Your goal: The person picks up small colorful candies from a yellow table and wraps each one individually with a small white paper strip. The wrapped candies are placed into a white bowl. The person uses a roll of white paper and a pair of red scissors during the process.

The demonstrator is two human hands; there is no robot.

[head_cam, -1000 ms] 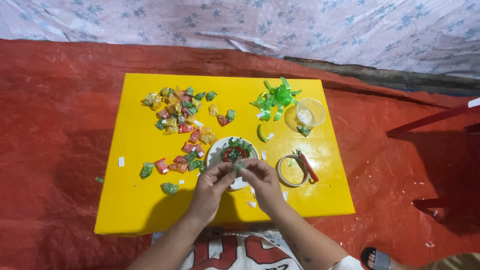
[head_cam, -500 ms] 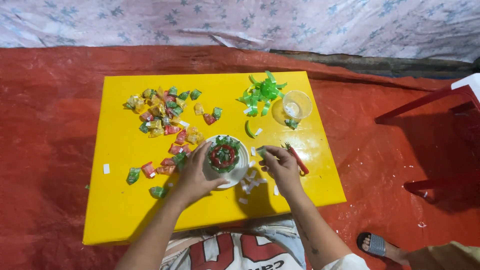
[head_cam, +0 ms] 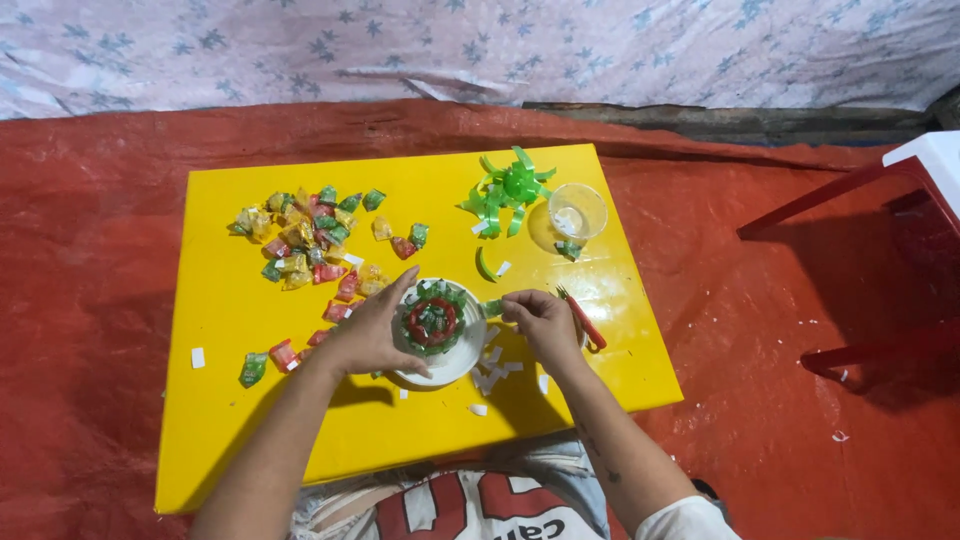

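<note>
A white round plate [head_cam: 455, 368] sits near the front middle of the yellow table [head_cam: 420, 440]. On it is a ring of red and green wrapped candies [head_cam: 432, 320]. My left hand [head_cam: 372, 335] grips the plate's left rim, fingers spread along the edge. My right hand [head_cam: 542, 320] is just right of the plate. Its fingertips are pinched on a small green candy [head_cam: 492, 307] at the rim. Red-handled scissors [head_cam: 585, 322] lie against the right side of that hand.
A pile of loose candies [head_cam: 305, 240] covers the table's back left, with strays [head_cam: 252, 368] nearer the front. A green ribbon bow [head_cam: 510, 188] and a clear plastic cup [head_cam: 577, 210] stand at the back right. White paper scraps [head_cam: 495, 372] lie by the plate. A red stool [head_cam: 870, 190] stands at right.
Both hands were together over the plate. My right hand moved out to the right by the scissors, then came back to the rim. My left hand settled on the plate's left side.
</note>
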